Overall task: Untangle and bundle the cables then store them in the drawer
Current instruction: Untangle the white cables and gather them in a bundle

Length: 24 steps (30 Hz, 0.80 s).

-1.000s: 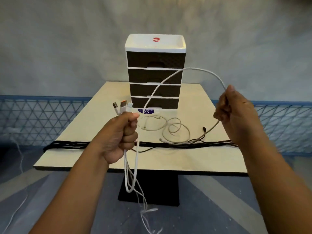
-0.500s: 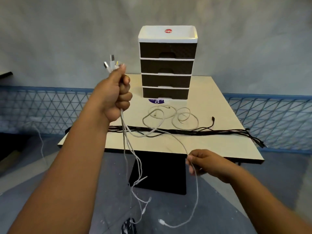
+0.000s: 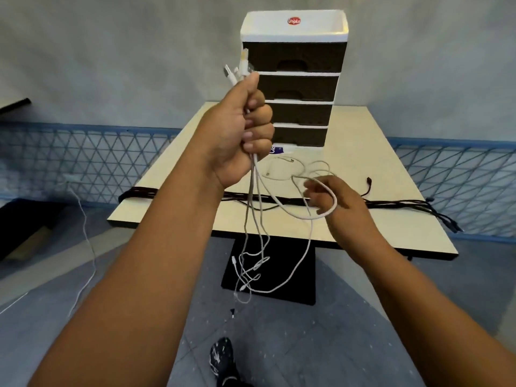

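Note:
My left hand is raised in front of the drawer unit and grips a bundle of white cables. Their USB plugs stick out above my fist, and the loose ends dangle below the table edge. My right hand is lower and to the right, over the table, fingers curled with one white cable of the bundle looped around them. A thin white cable lies coiled on the table in front of the drawers. All drawers of the white and dark brown unit are closed.
A bunch of black cables stretches across the cream table and hangs off both sides. A blue mesh fence runs behind. Another white cable trails on the floor at left. My shoe is below.
My right hand rose from below the table edge to above the table, drawing one white cable up into a loop. My left hand kept its grip, now nearer the drawers.

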Available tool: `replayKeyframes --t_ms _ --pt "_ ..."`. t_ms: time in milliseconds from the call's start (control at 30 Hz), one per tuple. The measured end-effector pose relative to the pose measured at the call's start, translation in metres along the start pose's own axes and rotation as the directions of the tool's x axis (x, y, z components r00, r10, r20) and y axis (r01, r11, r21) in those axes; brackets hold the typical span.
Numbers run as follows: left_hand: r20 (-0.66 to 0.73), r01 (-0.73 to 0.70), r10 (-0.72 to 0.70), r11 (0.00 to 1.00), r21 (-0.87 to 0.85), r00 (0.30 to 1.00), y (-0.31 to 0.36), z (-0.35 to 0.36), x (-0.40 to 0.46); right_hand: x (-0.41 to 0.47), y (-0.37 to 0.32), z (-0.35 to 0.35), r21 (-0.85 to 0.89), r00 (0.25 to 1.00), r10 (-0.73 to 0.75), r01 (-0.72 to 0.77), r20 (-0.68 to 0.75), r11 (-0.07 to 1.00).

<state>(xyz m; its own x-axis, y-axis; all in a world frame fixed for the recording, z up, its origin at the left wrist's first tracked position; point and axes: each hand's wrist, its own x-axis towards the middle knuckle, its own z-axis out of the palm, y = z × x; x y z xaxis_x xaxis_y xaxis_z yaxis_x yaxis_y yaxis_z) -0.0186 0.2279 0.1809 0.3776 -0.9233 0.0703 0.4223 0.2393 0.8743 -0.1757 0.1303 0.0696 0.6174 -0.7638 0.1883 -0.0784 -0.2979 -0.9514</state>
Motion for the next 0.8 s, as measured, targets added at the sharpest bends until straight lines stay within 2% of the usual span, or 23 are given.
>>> replayKeyframes --t_ms 33,67,100,133,167,200,233,300,333,367,433,467,533,567,633,800 --pt "0.029 0.008 -0.007 1.0 -0.025 1.0 -0.001 0.005 0.002 0.0 -0.011 0.01 0.113 0.996 -0.036 0.026 0.088 0.993" --pt "0.049 0.016 -0.013 0.999 -0.045 0.999 -0.001 0.011 0.003 -0.002 -0.017 0.02 0.12 0.982 -0.06 0.038 0.181 0.992" --pt "0.058 0.018 -0.015 0.999 -0.05 0.998 -0.001 0.015 0.006 -0.003 -0.02 0.029 0.017 0.964 -0.074 0.072 0.256 0.997" --pt "0.053 0.015 -0.013 0.999 -0.038 0.999 0.001 0.018 0.008 -0.003 -0.019 0.035 -0.165 0.946 -0.076 0.134 0.316 0.977" --pt "0.034 0.004 -0.004 1.0 -0.011 0.999 0.003 0.019 0.01 -0.002 -0.017 0.034 -0.367 0.928 -0.045 0.19 0.37 0.911" --pt "0.005 -0.01 0.01 1.0 0.028 1.0 0.006 0.018 0.012 -0.001 -0.015 0.027 -0.539 0.896 0.043 0.228 0.443 0.811" --pt "-0.032 -0.023 0.025 0.997 0.077 0.999 0.009 0.014 0.012 -0.002 -0.015 0.016 -0.646 0.832 0.182 0.249 0.524 0.721" --pt "-0.102 -0.041 0.058 0.985 0.166 0.993 0.016 0.004 0.015 -0.002 -0.018 -0.01 -0.742 0.665 0.442 0.261 0.602 0.617" --pt "-0.126 -0.041 0.066 0.981 0.191 0.99 0.018 -0.001 0.017 -0.002 -0.022 -0.022 -0.762 0.636 0.487 0.263 0.598 0.592" --pt "-0.138 -0.038 0.067 0.978 0.204 0.988 0.019 -0.004 0.019 0.0 -0.028 -0.031 -0.761 0.661 0.466 0.258 0.588 0.595" --pt "-0.137 -0.028 0.055 0.98 0.197 0.989 0.016 -0.007 0.026 0.01 -0.041 -0.035 -0.689 0.819 0.28 0.182 0.501 0.701" --pt "-0.125 -0.022 0.045 0.983 0.183 0.991 0.013 -0.006 0.031 0.016 -0.044 -0.03 -0.6 0.897 0.155 0.14 0.414 0.788" --pt "-0.092 -0.007 0.02 0.99 0.141 0.996 0.006 -0.002 0.041 0.027 -0.046 -0.01 -0.386 0.966 -0.03 0.131 0.258 0.913" --pt "-0.076 -0.002 0.011 0.992 0.124 0.997 0.003 0.0 0.045 0.031 -0.044 0.002 -0.344 0.968 -0.083 0.164 0.237 0.925" --pt "-0.047 0.003 0.002 0.995 0.101 0.999 0.001 0.002 0.055 0.037 -0.032 0.029 -0.347 0.95 -0.103 0.206 0.293 0.915" --pt "-0.059 -0.044 0.046 0.998 0.041 0.997 0.014 -0.014 0.08 0.041 0.015 0.072 -0.212 0.902 0.078 0.016 0.426 0.977"
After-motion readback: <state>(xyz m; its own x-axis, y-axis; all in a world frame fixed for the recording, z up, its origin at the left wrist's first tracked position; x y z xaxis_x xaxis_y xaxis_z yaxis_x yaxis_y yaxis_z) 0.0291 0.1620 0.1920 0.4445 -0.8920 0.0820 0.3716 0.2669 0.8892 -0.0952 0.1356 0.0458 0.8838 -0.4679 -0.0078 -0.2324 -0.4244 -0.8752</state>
